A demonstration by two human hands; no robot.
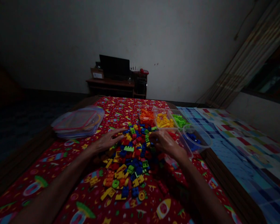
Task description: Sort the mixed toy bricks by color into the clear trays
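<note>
Mixed toy bricks (129,149) in red, yellow, blue, green and orange lie in a loose pile on a red patterned cloth (121,116). My left hand (108,140) rests at the pile's left side, fingers spread and apart, holding nothing. Over the pile's right side is my right hand (162,140), its fingers bent down among the bricks; the fingertips are dark and what they touch is hidden. Beyond and right of it stand clear containers of sorted bricks: orange (147,115), yellow (164,120), green (180,120), red (172,135) and blue (192,137).
Stacked clear lids (78,122) lie on the cloth at the left. A desk (110,82) with a black monitor (115,67) and a red telephone (144,71) stands against the far wall. Checked bedding (245,137) spreads at the right, below a curtain (239,67).
</note>
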